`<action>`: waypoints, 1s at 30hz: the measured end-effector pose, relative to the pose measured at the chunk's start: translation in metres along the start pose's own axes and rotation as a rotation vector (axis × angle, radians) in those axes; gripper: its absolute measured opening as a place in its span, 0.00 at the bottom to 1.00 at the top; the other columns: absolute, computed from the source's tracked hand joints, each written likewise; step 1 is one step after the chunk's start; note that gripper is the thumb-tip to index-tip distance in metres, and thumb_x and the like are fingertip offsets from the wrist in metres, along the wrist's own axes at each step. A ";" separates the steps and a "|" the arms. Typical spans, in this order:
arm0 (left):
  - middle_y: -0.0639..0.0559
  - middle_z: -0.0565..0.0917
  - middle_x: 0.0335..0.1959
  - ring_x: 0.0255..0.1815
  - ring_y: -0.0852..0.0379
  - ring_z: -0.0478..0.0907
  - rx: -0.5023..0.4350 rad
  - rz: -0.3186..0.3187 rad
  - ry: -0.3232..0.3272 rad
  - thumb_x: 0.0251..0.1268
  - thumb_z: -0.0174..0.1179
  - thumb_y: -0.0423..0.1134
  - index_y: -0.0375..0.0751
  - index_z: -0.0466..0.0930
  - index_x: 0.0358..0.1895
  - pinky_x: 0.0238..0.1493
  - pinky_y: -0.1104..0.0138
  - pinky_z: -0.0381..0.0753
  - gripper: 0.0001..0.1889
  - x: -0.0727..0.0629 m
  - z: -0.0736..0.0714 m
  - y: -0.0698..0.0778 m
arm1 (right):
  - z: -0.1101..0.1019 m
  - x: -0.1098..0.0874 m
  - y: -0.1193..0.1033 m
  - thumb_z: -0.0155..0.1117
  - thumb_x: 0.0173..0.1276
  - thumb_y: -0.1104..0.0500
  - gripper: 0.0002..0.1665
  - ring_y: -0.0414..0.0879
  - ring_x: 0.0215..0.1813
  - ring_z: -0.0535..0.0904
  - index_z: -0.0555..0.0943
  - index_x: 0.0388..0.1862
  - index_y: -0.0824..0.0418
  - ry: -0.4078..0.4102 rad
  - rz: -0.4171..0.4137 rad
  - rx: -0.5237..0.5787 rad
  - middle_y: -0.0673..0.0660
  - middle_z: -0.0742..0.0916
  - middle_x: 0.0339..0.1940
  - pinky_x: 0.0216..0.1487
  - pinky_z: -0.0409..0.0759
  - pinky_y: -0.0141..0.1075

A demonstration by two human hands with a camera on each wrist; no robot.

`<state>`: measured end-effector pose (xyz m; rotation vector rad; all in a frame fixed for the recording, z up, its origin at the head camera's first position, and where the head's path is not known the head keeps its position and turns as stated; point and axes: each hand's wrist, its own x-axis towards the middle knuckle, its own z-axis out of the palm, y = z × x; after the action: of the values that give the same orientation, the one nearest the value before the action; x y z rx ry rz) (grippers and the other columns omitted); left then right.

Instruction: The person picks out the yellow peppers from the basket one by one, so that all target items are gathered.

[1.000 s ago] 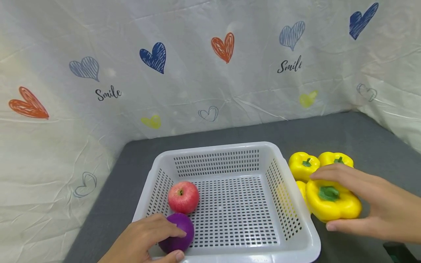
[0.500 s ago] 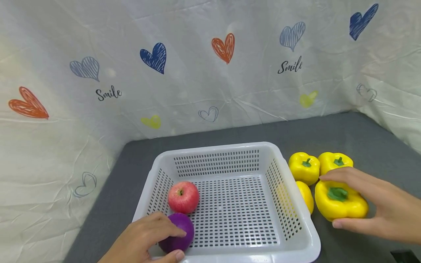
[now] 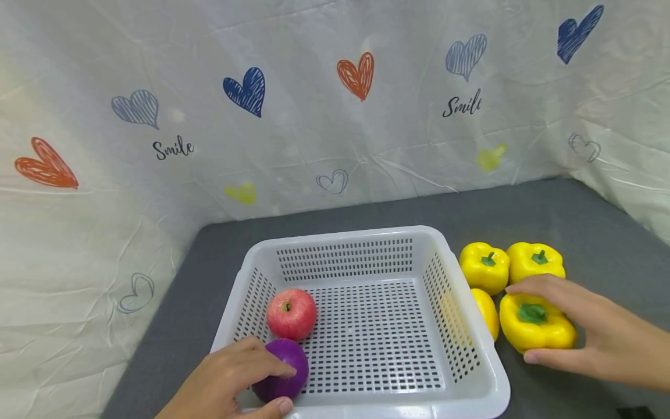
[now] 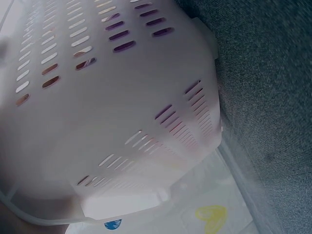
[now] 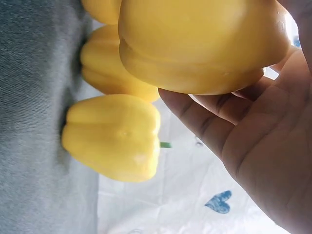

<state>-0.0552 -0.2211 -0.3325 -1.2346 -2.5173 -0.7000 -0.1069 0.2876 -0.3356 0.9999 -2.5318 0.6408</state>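
Note:
My left hand reaches over the near left rim of a white perforated basket, its fingers curled over a smooth purple ball-shaped fruit or vegetable. A red apple sits just beyond it in the basket. Outside the basket on the right, my right hand grips a yellow bell pepper with a green stem, thumb on the near side and fingers on the far side. In the right wrist view the fingers wrap beneath that bell pepper, and its base stands off from the table surface.
More yellow bell peppers stand against the basket's right side, one partly hidden by the rim. A dark object shows at the bottom right edge. Behind the grey table hangs a white sheet printed with hearts.
My right hand drew the bell pepper to the right, away from the basket and the other peppers, then shifted slightly back left. The left hand and the purple thing stayed put.

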 end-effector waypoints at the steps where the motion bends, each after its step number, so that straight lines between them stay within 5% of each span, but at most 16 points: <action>1: 0.69 0.83 0.41 0.41 0.70 0.75 -0.001 0.001 0.002 0.59 0.71 0.49 0.58 0.84 0.52 0.41 0.78 0.76 0.17 0.000 0.000 0.000 | 0.002 -0.001 0.001 0.91 0.31 0.48 0.53 0.31 0.50 0.72 0.77 0.61 0.47 -0.004 0.001 -0.004 0.38 0.80 0.54 0.57 0.61 0.15; 16: 0.65 0.84 0.41 0.41 0.67 0.76 0.003 0.031 0.012 0.60 0.71 0.50 0.55 0.83 0.52 0.39 0.77 0.76 0.17 -0.001 0.001 -0.002 | 0.012 -0.004 0.011 0.89 0.32 0.44 0.51 0.32 0.50 0.71 0.76 0.60 0.44 -0.032 0.029 -0.029 0.39 0.80 0.54 0.57 0.60 0.13; 30: 0.69 0.83 0.42 0.42 0.70 0.75 -0.007 -0.024 -0.025 0.60 0.71 0.49 0.58 0.83 0.53 0.41 0.78 0.76 0.17 0.000 -0.001 0.002 | 0.016 -0.007 0.020 0.88 0.35 0.43 0.49 0.32 0.52 0.70 0.76 0.60 0.45 -0.065 0.014 -0.022 0.39 0.80 0.55 0.58 0.58 0.14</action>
<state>-0.0539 -0.2205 -0.3305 -1.2246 -2.5560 -0.7041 -0.1184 0.2965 -0.3580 1.0124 -2.5987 0.5920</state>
